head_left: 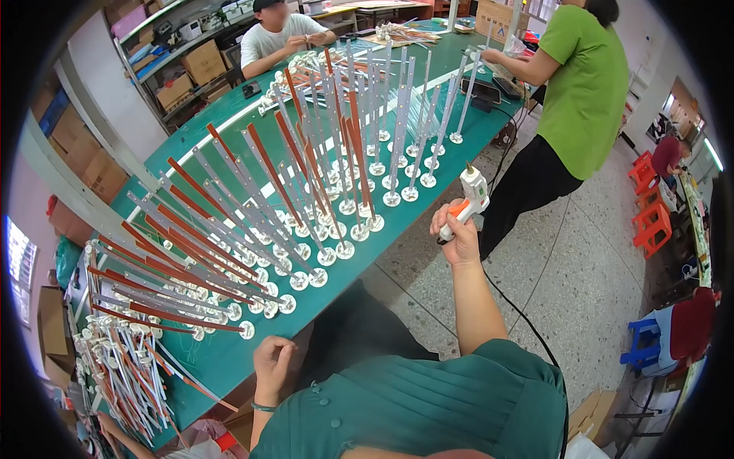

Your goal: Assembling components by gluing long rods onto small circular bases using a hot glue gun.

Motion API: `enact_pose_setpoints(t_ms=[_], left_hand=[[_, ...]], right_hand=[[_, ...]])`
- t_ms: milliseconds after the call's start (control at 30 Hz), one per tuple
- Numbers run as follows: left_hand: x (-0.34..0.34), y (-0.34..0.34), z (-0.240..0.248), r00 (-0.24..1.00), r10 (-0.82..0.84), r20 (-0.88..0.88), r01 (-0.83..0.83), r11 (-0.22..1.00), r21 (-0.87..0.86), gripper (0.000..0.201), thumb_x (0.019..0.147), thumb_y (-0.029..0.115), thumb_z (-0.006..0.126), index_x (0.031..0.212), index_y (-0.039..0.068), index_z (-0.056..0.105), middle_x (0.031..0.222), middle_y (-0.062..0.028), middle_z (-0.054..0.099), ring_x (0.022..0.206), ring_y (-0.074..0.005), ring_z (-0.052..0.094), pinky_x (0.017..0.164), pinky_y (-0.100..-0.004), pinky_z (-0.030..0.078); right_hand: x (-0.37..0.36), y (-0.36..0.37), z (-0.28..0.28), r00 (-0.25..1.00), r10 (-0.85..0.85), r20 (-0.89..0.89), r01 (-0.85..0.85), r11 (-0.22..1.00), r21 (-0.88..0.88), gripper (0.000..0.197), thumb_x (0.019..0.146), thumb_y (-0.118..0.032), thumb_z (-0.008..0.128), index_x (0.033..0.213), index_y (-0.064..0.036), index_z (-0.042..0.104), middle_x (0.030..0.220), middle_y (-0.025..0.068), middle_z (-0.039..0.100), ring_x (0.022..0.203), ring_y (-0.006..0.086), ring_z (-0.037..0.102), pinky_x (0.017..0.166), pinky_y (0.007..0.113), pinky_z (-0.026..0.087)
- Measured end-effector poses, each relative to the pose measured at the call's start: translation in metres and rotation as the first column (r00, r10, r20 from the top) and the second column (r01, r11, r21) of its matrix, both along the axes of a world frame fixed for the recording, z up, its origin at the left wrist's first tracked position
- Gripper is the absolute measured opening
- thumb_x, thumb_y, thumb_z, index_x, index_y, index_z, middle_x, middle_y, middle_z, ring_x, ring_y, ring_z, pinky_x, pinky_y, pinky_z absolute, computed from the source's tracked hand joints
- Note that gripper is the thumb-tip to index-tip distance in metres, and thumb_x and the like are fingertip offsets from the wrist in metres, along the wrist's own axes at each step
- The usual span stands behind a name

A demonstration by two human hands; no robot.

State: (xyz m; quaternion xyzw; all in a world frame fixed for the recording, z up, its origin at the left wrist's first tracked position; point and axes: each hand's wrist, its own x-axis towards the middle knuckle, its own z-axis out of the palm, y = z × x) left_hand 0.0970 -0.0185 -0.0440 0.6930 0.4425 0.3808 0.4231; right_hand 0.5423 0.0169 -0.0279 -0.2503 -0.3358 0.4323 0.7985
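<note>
2 hands of the wearer; R hand (456,233) grips 1 white-and-orange hot-glue gun (468,203), fingers wrapped round its handle, nozzle up; gun is held clear of the tabletop, just off the near edge of 1 green worktable (382,243); 1 black cord (524,312) runs down beside R forearm; L hand (273,362) is just off the same edge, nearest 1 round clear base (246,330); its fingers are curled inward, tips hidden, so cannot tell if pressed together; 1 bracelet (264,408) on L wrist.

Table bears dozens of upright strips, approx. 2 colours, grey (466,103) & reddish-brown (265,162), on round bases; overlap prevents an exact count; 1 tangled heap of loose strips (141,382) at the near L corner, pieces uncountable.

Surroundings: 1 co-worker in white T-shirt (267,42), seated across table; 1 in lime-green shirt (585,92), standing at R end; approx. 3 orange-red stools (651,229) & 1 blue stool (642,342), far R; 1 carton (497,21) near table's far end.
</note>
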Motion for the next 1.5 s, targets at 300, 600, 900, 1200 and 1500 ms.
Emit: enact_pose_setpoints(t_ms=[300, 600, 900, 1200, 1500], left_hand=[[-0.001, 0.001, 0.006, 0.996, -0.046, -0.076, 0.053, 0.994, 0.098, 0.005, 0.081, 0.003, 0.067, 0.085, 0.0, 0.067, 0.084, -0.0105, 0.066, 0.078, -0.0209, 0.063, 0.072, -0.0305, 0.048], [0.0, 0.0, 0.003, 0.998, 0.008, 0.055, -0.012, 0.997, 0.072, 0.021, 0.1, 0.015, 0.043, 0.083, 0.003, 0.047, 0.076, -0.0086, 0.059, 0.071, -0.014, 0.051, 0.066, -0.0257, 0.042], [-0.009, -0.005, 0.002, 0.993, -0.108, 0.054, 0.101, 0.989, 0.112, 0.033, 0.098, 0.019, 0.049, 0.069, 0.002, 0.051, 0.07, -0.0083, 0.058, 0.066, -0.0177, 0.055, 0.062, -0.0285, 0.042], [-0.008, -0.015, 0.013, 0.998, -0.033, -0.044, 0.04, 0.984, 0.172, 0.013, 0.071, -0.004, 0.072, 0.077, 0.003, 0.062, 0.077, -0.0072, 0.064, 0.076, -0.0195, 0.06, 0.071, -0.0294, 0.047], [-0.012, -0.018, 0.012, 0.999, -0.033, 0.003, 0.033, 0.997, 0.075, 0.007, 0.076, -0.001, 0.069, 0.078, 0.003, 0.063, 0.078, -0.0076, 0.067, 0.076, -0.0196, 0.06, 0.071, -0.0298, 0.047]], right_hand=[[-0.006, -0.011, 0.013, 0.994, 0.088, 0.07, -0.092, 0.994, 0.059, 0.025, 0.084, -0.017, 0.07, 0.09, -0.0106, 0.046, 0.075, 0.0062, 0.053, 0.07, 0.018, 0.054, 0.064, 0.032, 0.047], [-0.049, -0.035, 0.004, 0.931, 0.296, 0.214, -0.303, 0.953, -0.004, 0.019, 0.083, -0.022, 0.07, 0.086, -0.0081, 0.057, 0.074, 0.0068, 0.055, 0.068, 0.021, 0.053, 0.065, 0.036, 0.046], [-0.104, -0.043, 0.004, 0.865, 0.496, 0.067, -0.498, 0.867, 0.005, 0.021, 0.086, -0.027, 0.069, 0.08, -0.011, 0.057, 0.071, 0.0041, 0.053, 0.065, 0.0174, 0.051, 0.062, 0.034, 0.043], [-0.097, -0.034, 0.012, 0.847, 0.53, 0.036, -0.53, 0.838, 0.129, 0.028, 0.088, -0.038, 0.067, 0.078, -0.0151, 0.053, 0.071, 0.0009, 0.051, 0.066, 0.0149, 0.048, 0.064, 0.032, 0.042], [-0.073, -0.027, 0.007, 0.936, 0.339, -0.092, -0.325, 0.935, 0.139, 0.017, 0.089, -0.034, 0.067, 0.092, -0.0185, 0.061, 0.077, -0.0011, 0.05, 0.068, 0.0128, 0.044, 0.068, 0.03, 0.039]])
